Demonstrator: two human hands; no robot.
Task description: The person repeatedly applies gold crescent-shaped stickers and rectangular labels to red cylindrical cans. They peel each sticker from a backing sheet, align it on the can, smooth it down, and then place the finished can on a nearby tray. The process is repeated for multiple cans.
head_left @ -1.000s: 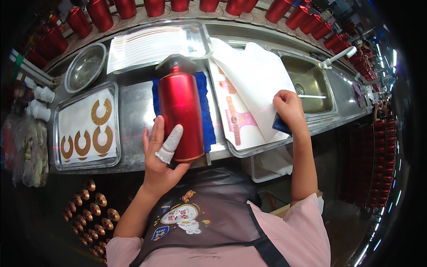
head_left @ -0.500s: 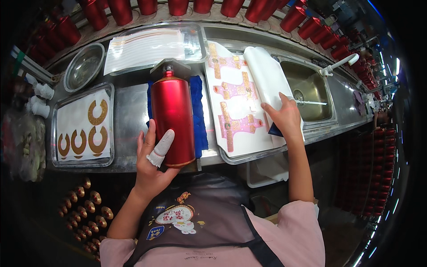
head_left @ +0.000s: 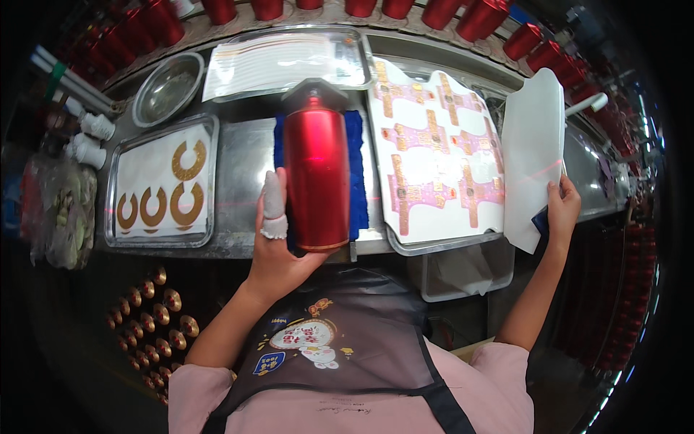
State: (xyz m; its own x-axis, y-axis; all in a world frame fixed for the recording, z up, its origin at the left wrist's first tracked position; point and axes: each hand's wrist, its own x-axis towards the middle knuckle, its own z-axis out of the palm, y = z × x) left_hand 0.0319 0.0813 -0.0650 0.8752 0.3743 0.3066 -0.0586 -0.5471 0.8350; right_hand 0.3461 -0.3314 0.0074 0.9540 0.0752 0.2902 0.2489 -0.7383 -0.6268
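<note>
A glossy red bottle [head_left: 318,181] lies over a blue cloth [head_left: 355,155], its neck at a dark grey angular block [head_left: 295,95]. My left hand [head_left: 278,242] grips its lower left side and base; a pale finger cot [head_left: 273,206] covers one fingertip. My right hand [head_left: 564,206] pinches a white backing sheet [head_left: 533,145], lifted at the right of a sheet of pink-and-gold decals [head_left: 412,155]. A small dark blue piece [head_left: 541,221] shows beside those fingers; I cannot make out its kind.
On the left, a metal tray [head_left: 110,210] carries gold C-shaped decals below a steel bowl [head_left: 169,88]. Another tray [head_left: 360,45] with white strips sits behind the bottle. Several red bottles [head_left: 478,20] line the back. A plastic bin [head_left: 466,273] is under the counter edge.
My right hand has moved right, drawing the white sheet off the decals and uncovering more of them. My left hand stays at the bottle's lower end. The whole view has shifted slightly.
</note>
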